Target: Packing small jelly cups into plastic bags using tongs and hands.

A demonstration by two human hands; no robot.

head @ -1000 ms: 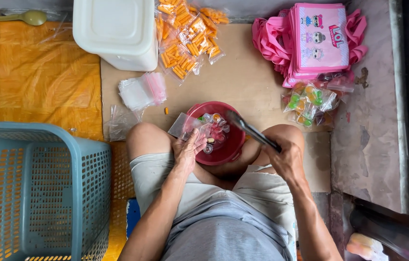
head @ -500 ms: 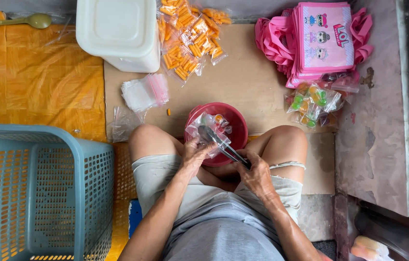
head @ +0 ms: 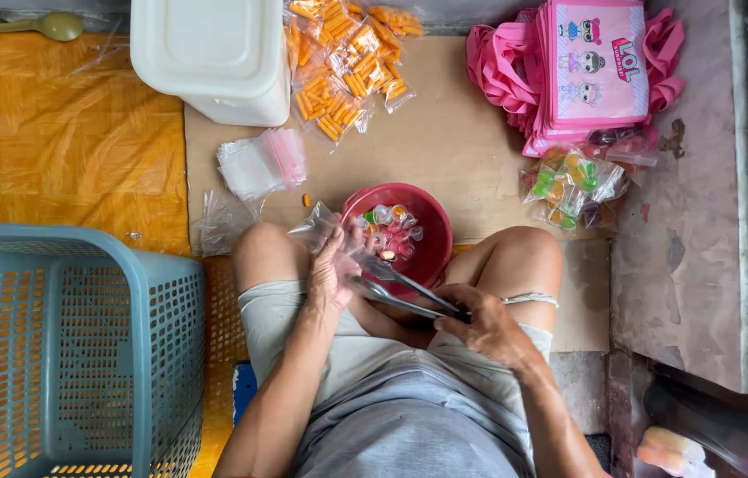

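- While the left hand (head: 331, 270) pinches the clear bag (head: 321, 228) open, hold it beside the red bowl (head: 431, 232).
- Right hand (head: 480, 323) grips the tongs (head: 396, 292); squeeze gently.

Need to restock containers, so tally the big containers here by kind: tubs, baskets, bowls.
White lidded tub: 1
Blue-grey plastic laundry basket: 1
Red bowl holding small wrapped sweets: 1
Total: 3
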